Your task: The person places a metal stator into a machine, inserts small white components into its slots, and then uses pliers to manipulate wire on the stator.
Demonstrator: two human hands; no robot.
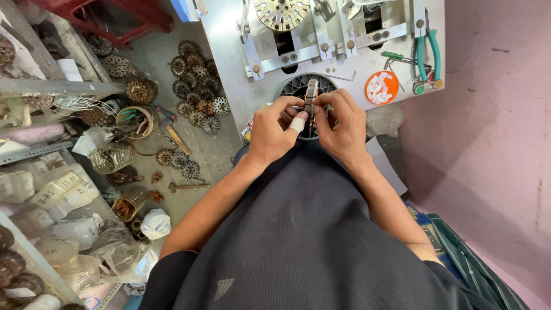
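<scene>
Two hands on one part: my left hand [270, 135] w/ taped thumb and my right hand [340, 125] both pinch a slotted stator ring [310, 99], held on edge just above my lap, in front of the machine's round opening [298, 86]. Fingers pressed against its sides, not spread. I reckon it's best to keep the ring upright, grip even on both sides, thumbs off the slots. Further out: orange lid of white bits [381, 87], green-handled pliers [427, 54] on the metal table [229, 51]. Left on the floor, a pile of similar rings [195, 86].
</scene>
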